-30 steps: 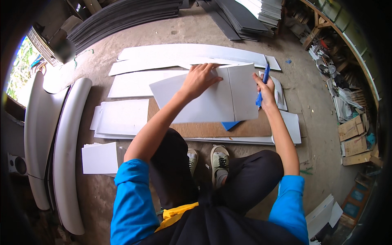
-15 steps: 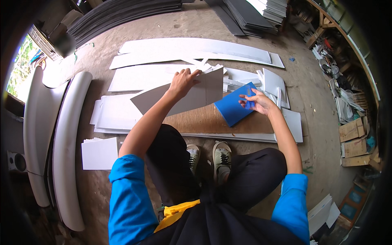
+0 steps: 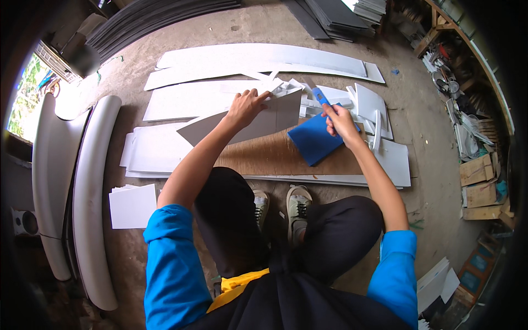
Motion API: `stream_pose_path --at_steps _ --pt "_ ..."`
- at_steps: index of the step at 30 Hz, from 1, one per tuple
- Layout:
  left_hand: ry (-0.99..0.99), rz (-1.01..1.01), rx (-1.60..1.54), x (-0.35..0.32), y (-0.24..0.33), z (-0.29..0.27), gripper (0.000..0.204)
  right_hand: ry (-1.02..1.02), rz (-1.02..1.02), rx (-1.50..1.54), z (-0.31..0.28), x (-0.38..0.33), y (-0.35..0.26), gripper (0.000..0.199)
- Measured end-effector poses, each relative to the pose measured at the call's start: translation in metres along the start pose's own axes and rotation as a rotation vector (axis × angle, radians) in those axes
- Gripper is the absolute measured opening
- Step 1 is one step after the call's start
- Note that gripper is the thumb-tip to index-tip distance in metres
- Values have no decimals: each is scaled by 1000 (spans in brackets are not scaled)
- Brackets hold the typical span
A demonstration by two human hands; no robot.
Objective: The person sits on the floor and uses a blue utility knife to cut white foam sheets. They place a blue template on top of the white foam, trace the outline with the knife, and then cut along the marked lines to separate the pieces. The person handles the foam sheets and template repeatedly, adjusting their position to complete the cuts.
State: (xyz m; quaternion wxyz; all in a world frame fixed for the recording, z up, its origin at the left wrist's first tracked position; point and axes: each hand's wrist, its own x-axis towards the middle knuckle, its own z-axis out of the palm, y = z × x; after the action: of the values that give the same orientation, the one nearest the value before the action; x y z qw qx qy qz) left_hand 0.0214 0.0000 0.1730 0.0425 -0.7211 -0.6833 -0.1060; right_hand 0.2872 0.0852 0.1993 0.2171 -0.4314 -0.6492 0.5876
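Observation:
My left hand (image 3: pixel 247 109) is closed on the upper edge of a thin board (image 3: pixel 261 122), which stands tilted with its grey face toward me. In my right hand (image 3: pixel 342 125) is a blue utility knife (image 3: pixel 320 97), its blade pointing away from me. A blue rectangular sheet (image 3: pixel 314 141) lies under and beside that hand, on a brown wooden board (image 3: pixel 247 157). Past the tilted board, white offcut strips (image 3: pixel 294 87) are heaped in a loose pile.
Long white sheets (image 3: pixel 258 58) lie on the floor ahead. A small white stack (image 3: pixel 133 206) sits left of my feet, near big white rolled sheets (image 3: pixel 94 203). Dark sheets (image 3: pixel 159 25) are piled at the back. Cardboard boxes (image 3: pixel 477 170) line the right wall.
My right hand has risen slightly and turned. Its fingers, spread around the knife before, now wrap the handle, and the blade points away. The left hand keeps its hold on the board.

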Motion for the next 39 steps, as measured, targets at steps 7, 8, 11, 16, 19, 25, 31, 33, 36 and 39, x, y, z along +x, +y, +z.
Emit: stream_pose_path --at_steps 7,8,11,16,19,25,31,33,36,39 --pt "-5 -31 24 1 -5 25 37 -74 -15 -160 52 10 44 20" --pt "-6 -48 6 5 -4 25 36 -41 -68 -234 58 11 51 19" --pt "-9 -37 -61 10 -1 27 30 -79 -84 -320 74 9 39 17" --pt "128 -6 -215 13 -13 36 22 128 -361 -567 86 21 47 26" --pt "123 -49 -230 16 -13 33 21 158 -403 -642 92 18 37 30" --pt "92 -130 -247 21 -8 30 21 132 -400 -748 97 18 34 22" --pt "80 -146 -245 22 -7 29 22 145 -439 -766 100 19 37 22" --pt "77 -134 -242 21 -8 28 21 142 -436 -796 101 18 36 22" --pt "126 -100 -229 19 -10 31 20 155 -455 -829 102 16 32 22" --pt "193 -70 -223 19 -10 36 21 169 -458 -850 101 14 32 22"
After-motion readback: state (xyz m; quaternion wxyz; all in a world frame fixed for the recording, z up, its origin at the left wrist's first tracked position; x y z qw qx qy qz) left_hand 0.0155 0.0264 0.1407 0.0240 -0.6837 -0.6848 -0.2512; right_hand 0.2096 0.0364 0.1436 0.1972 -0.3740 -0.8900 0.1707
